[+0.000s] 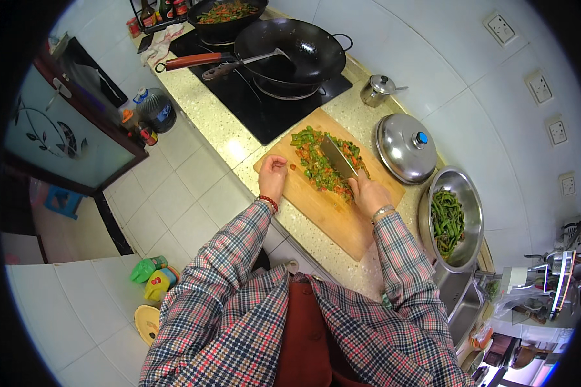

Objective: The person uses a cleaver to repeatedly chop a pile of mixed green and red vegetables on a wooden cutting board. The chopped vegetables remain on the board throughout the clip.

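Observation:
My right hand [369,194] grips the handle of a cleaver [339,157], whose broad metal blade stands among a heap of chopped green and red peppers [313,162]. The heap lies on a wooden cutting board [327,220], set at a slant across the speckled countertop. At the board's left edge is my left hand [273,173], its fingers curled in with nothing seen in them. A small red piece [293,167] lies on the wood just right of that hand. The cleaver's lower edge is partly hidden by the vegetables.
Beyond the board, a black wok [302,46] with a spatula [252,63] across it stands on the cooktop [266,123], beside a pan of cooked vegetables [227,12]. To the right are a metal pot [378,89], a domed lid [402,155] and a steel bowl [473,217] of green peppers.

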`<action>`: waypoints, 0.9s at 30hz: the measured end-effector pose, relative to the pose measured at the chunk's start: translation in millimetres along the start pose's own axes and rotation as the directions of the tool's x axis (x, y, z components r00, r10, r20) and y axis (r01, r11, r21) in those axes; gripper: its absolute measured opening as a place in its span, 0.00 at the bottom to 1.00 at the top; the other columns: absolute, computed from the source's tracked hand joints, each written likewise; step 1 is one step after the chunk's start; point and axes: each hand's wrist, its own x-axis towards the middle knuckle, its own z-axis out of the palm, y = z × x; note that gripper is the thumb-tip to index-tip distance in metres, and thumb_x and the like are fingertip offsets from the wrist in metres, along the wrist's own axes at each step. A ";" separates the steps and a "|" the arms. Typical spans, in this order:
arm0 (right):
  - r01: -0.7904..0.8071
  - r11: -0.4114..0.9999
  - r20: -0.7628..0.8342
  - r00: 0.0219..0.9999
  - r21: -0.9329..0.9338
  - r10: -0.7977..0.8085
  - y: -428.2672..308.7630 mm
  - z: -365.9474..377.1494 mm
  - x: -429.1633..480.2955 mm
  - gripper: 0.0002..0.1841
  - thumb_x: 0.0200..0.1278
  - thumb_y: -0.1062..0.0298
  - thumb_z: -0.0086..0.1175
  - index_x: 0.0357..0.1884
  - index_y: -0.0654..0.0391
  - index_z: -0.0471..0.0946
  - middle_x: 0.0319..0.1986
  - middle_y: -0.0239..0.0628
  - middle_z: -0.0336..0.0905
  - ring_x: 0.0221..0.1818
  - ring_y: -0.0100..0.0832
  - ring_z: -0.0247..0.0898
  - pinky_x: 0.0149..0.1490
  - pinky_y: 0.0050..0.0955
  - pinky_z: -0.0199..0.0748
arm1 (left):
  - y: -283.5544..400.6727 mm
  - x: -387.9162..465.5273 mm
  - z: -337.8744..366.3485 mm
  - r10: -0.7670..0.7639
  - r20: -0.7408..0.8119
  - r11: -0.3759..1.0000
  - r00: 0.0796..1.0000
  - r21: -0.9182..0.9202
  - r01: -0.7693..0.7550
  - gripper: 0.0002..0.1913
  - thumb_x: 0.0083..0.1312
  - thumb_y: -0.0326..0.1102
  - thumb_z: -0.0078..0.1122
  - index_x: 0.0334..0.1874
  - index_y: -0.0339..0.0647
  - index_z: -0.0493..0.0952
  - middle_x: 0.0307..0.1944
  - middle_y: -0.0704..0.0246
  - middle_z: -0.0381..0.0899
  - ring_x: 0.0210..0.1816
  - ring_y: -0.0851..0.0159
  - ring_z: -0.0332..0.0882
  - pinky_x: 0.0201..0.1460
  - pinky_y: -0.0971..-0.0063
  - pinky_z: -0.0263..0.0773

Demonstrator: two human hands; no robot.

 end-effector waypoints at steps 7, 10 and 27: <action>0.039 0.999 -0.031 0.999 0.019 -0.039 -1.3 5.8 -9.4 0.17 0.77 0.52 0.43 0.45 0.58 0.70 0.22 0.51 0.81 0.25 0.55 0.79 0.31 0.52 0.74 | 5.2 4.1 2.8 0.028 0.005 0.997 1.000 -0.068 -0.028 0.08 0.61 0.20 0.52 0.41 0.39 0.74 0.36 0.73 0.74 0.40 0.73 0.71 0.50 0.80 0.68; 0.044 0.998 -0.055 0.998 0.048 -0.042 0.8 -1.6 -17.1 0.16 0.76 0.54 0.44 0.46 0.59 0.69 0.21 0.53 0.80 0.25 0.56 0.78 0.31 0.53 0.74 | 5.6 2.6 -1.6 -0.023 0.004 0.994 1.000 -0.110 0.024 0.06 0.63 0.23 0.51 0.41 0.39 0.74 0.36 0.73 0.75 0.38 0.73 0.70 0.50 0.80 0.68; -0.104 0.950 0.116 0.991 0.294 0.072 -43.9 15.4 -19.1 0.16 0.75 0.59 0.43 0.51 0.61 0.64 0.29 0.58 0.82 0.33 0.59 0.81 0.39 0.56 0.76 | 10.5 2.6 -8.9 -0.016 -0.012 0.882 1.000 -0.472 0.008 0.04 0.65 0.26 0.46 0.37 0.37 0.73 0.38 0.66 0.77 0.39 0.68 0.72 0.49 0.75 0.70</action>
